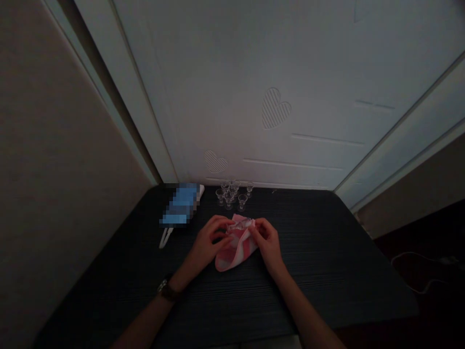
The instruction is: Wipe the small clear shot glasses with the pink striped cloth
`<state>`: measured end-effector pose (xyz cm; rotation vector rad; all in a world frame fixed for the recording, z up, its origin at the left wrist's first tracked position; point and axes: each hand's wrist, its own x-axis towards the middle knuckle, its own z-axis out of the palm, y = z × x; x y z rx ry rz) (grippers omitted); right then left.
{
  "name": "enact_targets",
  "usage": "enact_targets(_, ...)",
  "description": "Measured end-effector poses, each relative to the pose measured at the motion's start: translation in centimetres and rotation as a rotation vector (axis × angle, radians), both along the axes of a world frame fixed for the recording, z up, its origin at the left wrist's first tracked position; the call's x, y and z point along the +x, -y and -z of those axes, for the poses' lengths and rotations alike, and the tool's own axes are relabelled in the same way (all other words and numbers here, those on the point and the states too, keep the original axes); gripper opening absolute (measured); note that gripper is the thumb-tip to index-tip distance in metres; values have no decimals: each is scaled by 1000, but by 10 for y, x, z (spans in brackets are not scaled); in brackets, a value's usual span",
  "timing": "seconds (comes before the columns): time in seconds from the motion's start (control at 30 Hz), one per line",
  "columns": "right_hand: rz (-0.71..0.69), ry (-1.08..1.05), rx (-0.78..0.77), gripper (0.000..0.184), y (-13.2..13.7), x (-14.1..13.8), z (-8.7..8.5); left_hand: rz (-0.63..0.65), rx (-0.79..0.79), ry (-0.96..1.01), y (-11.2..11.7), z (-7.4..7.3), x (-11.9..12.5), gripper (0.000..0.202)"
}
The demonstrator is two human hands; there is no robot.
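Observation:
A pink and white cloth (236, 252) is bunched between my two hands above the dark table. Something clear, which looks like glass (244, 223), shows at its upper edge, partly wrapped; its full shape is hidden. My left hand (212, 237), with a watch on the wrist, has its thumb and fingers curled on the cloth's left side. On the right side, my right hand (267, 240) pinches the cloth's edge between thumb and fingers. Just beyond the cloth stand several small clear stemmed glasses (228, 196), grouped close together.
The dark wood-grain table (327, 261) meets a white panel (225, 97) with embossed hearts at the back. To the left lies a blurred-out blue screen (181, 203) with a white strap-like piece (166, 237) below it. A white cable (417, 288) lies beyond the table's right edge.

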<state>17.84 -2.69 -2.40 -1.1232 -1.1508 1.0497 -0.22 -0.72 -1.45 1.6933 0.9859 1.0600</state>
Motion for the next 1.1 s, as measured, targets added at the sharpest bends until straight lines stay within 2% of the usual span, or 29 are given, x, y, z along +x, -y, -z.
enact_targets(0.13,-5,-21,11,16,-1,0,1,-6,9,-31,0,0,0,23)
enact_targets(0.4,-1,-48,19,13,-1,0,-2,-31,-53,-69,2,-1,0,32)
enact_targets(0.63,-14,-50,18,13,-1,0,0,-26,-104,-113,3,-2,-1,23)
enact_targets(0.9,-19,-55,16,14,-1,0,2,-19,-159,-113,3,-1,-2,23)
enact_targets(1.1,-24,-104,16,13,0,0,-2,-30,-111,-146,2,0,-3,24)
